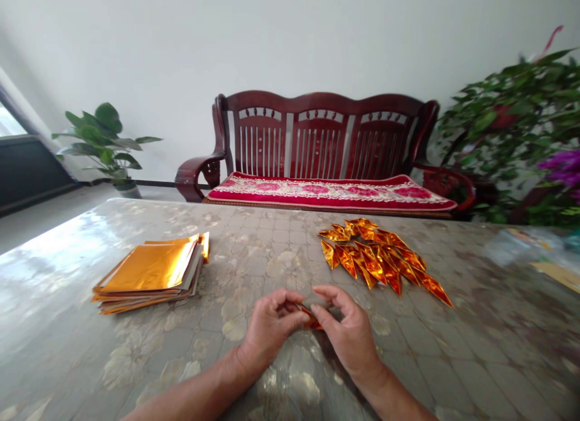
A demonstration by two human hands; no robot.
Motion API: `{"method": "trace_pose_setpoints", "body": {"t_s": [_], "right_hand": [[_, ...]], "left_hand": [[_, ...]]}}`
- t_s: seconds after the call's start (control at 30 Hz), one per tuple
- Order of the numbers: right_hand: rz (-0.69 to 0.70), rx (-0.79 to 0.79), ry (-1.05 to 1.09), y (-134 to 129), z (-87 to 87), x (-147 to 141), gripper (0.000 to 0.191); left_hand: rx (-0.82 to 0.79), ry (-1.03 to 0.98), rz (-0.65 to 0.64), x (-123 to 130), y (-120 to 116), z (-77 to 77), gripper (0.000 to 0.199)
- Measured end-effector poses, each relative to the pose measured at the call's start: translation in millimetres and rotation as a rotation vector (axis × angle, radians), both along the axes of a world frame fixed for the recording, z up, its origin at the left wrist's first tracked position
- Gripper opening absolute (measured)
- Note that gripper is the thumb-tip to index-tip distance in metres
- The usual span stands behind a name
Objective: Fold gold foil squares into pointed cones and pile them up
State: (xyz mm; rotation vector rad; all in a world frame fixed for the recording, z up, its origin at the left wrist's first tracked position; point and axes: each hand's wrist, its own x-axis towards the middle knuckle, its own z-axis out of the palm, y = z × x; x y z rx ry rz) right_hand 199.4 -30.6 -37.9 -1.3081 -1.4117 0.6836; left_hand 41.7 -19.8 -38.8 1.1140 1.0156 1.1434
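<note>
Near the table's front middle, my left hand and my right hand hold a small folded piece of shiny orange foil paper between them. My left thumb and fingers pinch its left end, and my right thumb presses on its right side. Part of the piece is hidden by my fingers. On the left lies a stack of square gold foil sheets. Beyond my right hand, several pointed folded foil pieces lie in a loose, overlapping pile.
The table has a glossy patterned cover. A clear plastic bag and a tan flat piece are at its right edge. Behind it stand a wooden bench, a potted plant and leafy plants.
</note>
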Motion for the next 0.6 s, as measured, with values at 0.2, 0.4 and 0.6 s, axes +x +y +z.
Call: {"method": "trace_pose_setpoints", "body": {"t_s": [0.2, 0.4, 0.6], "right_hand": [[0.006, -0.003, 0.011, 0.9, 2.4, -0.5, 0.024], [0.001, 0.032, -0.093, 2.8, -1.8, 2.4, 0.025], [0.046, 0.153, -0.346, 1.8, -3.7, 6.4, 0.027]], "left_hand": [[0.005, 0.013, -0.001, 0.2, 1.0, 1.7, 0.022], [0.025, 0.123, 0.001, -2.4, 2.8, 3.3, 0.016], [0.000, 0.212, 0.005, -3.2, 4.6, 6.2, 0.018]]}}
